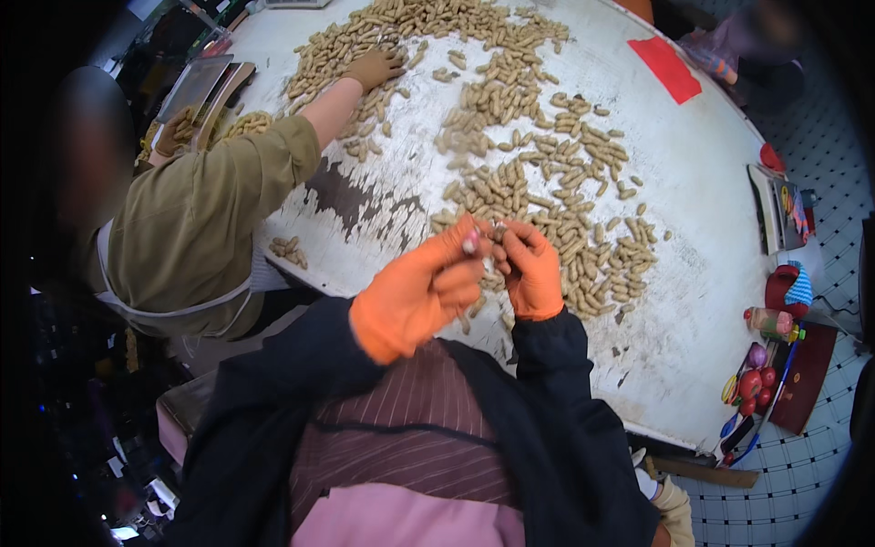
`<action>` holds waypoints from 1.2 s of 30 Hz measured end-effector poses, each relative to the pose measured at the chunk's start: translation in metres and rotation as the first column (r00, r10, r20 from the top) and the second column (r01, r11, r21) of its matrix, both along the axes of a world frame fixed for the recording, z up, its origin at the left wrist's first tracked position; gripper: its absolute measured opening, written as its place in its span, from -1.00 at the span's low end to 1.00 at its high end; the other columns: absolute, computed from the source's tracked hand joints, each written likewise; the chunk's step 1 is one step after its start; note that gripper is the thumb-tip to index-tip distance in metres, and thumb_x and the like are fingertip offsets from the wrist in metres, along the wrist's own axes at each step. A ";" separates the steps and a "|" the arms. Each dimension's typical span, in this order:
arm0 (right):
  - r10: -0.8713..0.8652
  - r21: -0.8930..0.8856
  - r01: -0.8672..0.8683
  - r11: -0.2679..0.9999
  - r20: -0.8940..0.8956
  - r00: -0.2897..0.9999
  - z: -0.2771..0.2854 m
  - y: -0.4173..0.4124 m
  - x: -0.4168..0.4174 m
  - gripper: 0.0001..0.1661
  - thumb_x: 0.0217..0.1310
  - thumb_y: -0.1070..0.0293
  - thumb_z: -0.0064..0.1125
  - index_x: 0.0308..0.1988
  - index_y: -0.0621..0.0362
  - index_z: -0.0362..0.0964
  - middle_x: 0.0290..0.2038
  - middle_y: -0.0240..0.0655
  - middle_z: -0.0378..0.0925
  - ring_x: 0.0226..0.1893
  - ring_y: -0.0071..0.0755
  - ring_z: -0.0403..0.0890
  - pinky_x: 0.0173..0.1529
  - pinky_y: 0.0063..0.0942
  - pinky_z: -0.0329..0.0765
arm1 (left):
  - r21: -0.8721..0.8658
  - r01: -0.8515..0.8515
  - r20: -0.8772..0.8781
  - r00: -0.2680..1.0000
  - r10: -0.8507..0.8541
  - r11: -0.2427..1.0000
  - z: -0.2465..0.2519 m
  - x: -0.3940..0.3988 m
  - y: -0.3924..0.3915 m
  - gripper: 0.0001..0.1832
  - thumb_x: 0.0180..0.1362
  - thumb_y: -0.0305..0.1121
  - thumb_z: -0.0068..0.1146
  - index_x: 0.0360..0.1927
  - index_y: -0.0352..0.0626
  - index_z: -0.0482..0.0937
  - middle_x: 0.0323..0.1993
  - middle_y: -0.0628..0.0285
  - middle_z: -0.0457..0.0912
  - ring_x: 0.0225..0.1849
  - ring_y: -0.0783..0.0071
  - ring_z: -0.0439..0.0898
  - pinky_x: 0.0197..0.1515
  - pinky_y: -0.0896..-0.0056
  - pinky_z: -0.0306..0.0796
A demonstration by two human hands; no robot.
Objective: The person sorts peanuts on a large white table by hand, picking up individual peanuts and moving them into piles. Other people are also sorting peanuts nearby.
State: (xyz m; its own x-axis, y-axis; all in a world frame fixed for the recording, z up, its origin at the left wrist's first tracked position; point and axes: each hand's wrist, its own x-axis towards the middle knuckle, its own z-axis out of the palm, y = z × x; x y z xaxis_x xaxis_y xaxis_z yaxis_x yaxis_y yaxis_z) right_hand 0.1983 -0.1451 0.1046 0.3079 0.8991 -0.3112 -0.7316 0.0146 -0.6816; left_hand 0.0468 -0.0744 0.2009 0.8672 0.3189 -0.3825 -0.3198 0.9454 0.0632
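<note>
My left hand [420, 294], in an orange glove, is raised above the near side of the white table [683, 273]. Its fingers are bent and blurred, with a small pink and white spot [472, 241] at the fingertips that is too unclear to name. Close against it, my right hand [533, 270], also gloved in orange, pinches a small brownish piece [500, 234], perhaps a peanut, between thumb and fingers. Below and beyond both hands spread unshelled peanuts [574, 239] in a loose heap.
At left, a co-worker's gloved hand [372, 70] rests on a larger peanut pile [437, 20]. A few peanuts [288, 253] lie near the table edge. A red sheet [666, 68] lies at upper right. Tomatoes [750, 384], an onion [757, 355] and a bottle [769, 320] line the right edge.
</note>
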 end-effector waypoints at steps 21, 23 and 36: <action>0.050 -0.045 -0.052 0.998 -0.049 0.998 -0.024 -0.015 -0.001 -0.70 0.24 0.47 0.11 -0.03 0.36 0.40 -0.30 -0.30 0.51 -0.41 -0.55 0.46 -0.40 -0.62 0.38 | 0.476 0.095 0.193 0.959 -0.209 0.875 0.144 -0.001 -0.061 -0.78 0.05 -0.45 0.29 -0.27 -0.33 0.54 -0.25 0.08 0.53 -0.28 0.37 0.57 -0.25 0.46 0.42; 0.036 -0.062 -0.039 0.997 -0.046 0.998 -0.026 -0.015 0.001 -0.70 0.24 0.47 0.11 -0.03 0.35 0.40 -0.29 -0.30 0.51 -0.41 -0.55 0.46 -0.40 -0.62 0.38 | 0.507 0.055 0.225 0.955 -0.194 0.860 0.141 0.003 -0.056 -0.79 0.06 -0.45 0.27 -0.26 -0.32 0.54 -0.25 0.08 0.53 -0.29 0.39 0.56 -0.28 0.48 0.40; 0.054 -0.039 -0.057 0.998 -0.072 0.996 -0.031 -0.011 0.003 -0.72 0.24 0.47 0.11 -0.06 0.33 0.39 -0.24 -0.24 0.53 -0.41 -0.53 0.48 -0.40 -0.61 0.40 | 0.672 0.088 0.178 0.944 -0.276 0.735 0.150 0.006 -0.048 -0.85 0.10 -0.41 0.19 -0.36 -0.30 0.54 -0.36 0.12 0.52 -0.41 0.43 0.42 -0.35 0.42 0.28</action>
